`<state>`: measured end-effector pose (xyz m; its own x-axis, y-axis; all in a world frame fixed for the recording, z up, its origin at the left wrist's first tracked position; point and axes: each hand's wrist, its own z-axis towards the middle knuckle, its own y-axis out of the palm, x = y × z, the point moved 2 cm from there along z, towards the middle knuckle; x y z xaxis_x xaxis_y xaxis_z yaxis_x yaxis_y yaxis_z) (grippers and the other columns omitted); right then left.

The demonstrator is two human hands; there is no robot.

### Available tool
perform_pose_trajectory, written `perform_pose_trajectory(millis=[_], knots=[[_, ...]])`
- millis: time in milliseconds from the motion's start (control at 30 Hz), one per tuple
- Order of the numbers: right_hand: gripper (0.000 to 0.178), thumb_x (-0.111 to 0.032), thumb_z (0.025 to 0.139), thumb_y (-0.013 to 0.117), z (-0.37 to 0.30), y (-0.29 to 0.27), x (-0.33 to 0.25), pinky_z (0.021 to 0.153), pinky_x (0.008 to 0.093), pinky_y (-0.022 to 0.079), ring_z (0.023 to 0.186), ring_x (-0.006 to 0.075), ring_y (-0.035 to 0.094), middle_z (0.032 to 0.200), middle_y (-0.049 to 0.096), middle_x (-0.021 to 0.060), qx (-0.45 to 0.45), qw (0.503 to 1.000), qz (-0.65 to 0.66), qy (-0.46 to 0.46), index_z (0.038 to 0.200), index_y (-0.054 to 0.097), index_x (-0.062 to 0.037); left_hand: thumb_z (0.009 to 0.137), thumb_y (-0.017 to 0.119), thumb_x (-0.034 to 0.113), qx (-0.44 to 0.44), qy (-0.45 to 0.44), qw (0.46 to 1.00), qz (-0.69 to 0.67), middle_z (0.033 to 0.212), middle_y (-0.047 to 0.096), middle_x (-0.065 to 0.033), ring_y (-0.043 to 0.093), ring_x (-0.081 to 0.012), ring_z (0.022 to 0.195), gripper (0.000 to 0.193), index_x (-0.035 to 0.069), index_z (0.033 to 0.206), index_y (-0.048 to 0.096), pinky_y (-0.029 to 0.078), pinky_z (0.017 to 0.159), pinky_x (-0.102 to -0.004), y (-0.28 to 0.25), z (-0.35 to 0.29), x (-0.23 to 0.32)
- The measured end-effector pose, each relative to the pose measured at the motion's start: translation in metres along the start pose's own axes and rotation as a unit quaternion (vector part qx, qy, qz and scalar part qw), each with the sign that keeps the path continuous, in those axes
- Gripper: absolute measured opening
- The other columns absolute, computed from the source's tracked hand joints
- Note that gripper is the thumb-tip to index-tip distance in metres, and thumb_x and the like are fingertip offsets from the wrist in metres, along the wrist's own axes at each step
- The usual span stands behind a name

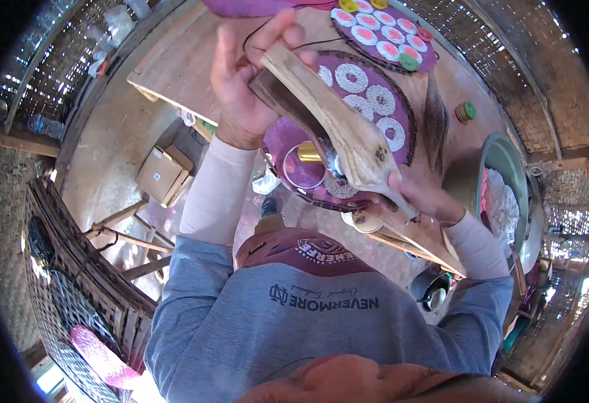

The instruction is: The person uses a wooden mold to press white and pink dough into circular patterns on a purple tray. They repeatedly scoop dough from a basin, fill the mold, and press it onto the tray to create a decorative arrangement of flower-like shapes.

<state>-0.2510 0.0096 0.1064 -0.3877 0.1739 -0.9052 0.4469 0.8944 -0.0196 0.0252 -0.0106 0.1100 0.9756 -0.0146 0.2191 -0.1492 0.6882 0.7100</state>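
Note:
Both my hands hold up a two-piece wooden tool, with a pale carved upper piece [348, 127] lying along a darker wooden piece [287, 101]. The tool slants from upper left to lower right. My left hand [244, 101] supports its upper end against the palm, the fingers reaching up behind the wood. At the lower end, my right hand [429, 198] grips the narrowing tip. A bit of white stuff shows between the two pieces. Below lies a round purple tray [402, 104] with several white lacy rings [351, 78]. A gold-coloured cylinder [309, 152] stands on it, partly hidden.
A second purple tray [431, 62] carries pink-and-white discs. To the right are a dark pointed wooden piece [434, 124], stacked coloured rings [466, 112] and a green tub [492, 151] holding a white mass. A cardboard box [163, 176] and a woven rack [79, 269] stand left.

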Motion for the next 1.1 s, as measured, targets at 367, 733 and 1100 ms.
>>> perform_pose_trajectory(millis=[367, 733, 1100], knots=[[0.068, -0.063, 0.089, 0.028, 0.055, -0.012, 0.025, 0.053, 0.0196, 0.041, 0.061, 0.0073, 0.053, 0.070, 0.056, 0.0002, -0.077, 0.981, -0.010, 0.179, 0.097, 0.060, -0.0042, 0.092, 0.040, 0.039, 0.151, 0.040, 0.987, -0.037, 0.064, 0.042, 0.0039, 0.044, -0.0152, 0.072, 0.033, 0.016, 0.069, 0.043, 0.038, 0.086, -0.0410, -0.043, -0.062, -0.003], [0.075, -0.065, 0.086, 0.034, 0.069, -0.003, 0.032, 0.045, 0.0291, 0.038, 0.046, 0.0124, 0.049, 0.053, 0.054, 0.0042, -0.014, 0.976, -0.167, 0.141, 0.075, 0.066, 0.0018, 0.088, 0.045, 0.035, 0.195, 0.096, 0.976, -0.022, 0.058, 0.043, -0.0006, 0.041, -0.0187, 0.062, 0.034, 0.012, 0.063, 0.043, 0.037, 0.062, -0.0308, -0.041, -0.081, 0.001], [0.081, -0.071, 0.080, 0.037, 0.044, -0.018, 0.001, 0.049, 0.0349, 0.042, 0.048, 0.0180, 0.052, 0.049, 0.051, 0.0085, 0.019, 0.942, -0.253, 0.220, 0.063, 0.062, 0.0032, 0.088, 0.044, 0.032, 0.275, 0.108, 0.954, -0.049, 0.055, 0.039, 0.0064, 0.042, -0.0108, 0.058, 0.032, 0.018, 0.060, 0.039, 0.036, 0.067, -0.0299, -0.053, -0.088, -0.033]])
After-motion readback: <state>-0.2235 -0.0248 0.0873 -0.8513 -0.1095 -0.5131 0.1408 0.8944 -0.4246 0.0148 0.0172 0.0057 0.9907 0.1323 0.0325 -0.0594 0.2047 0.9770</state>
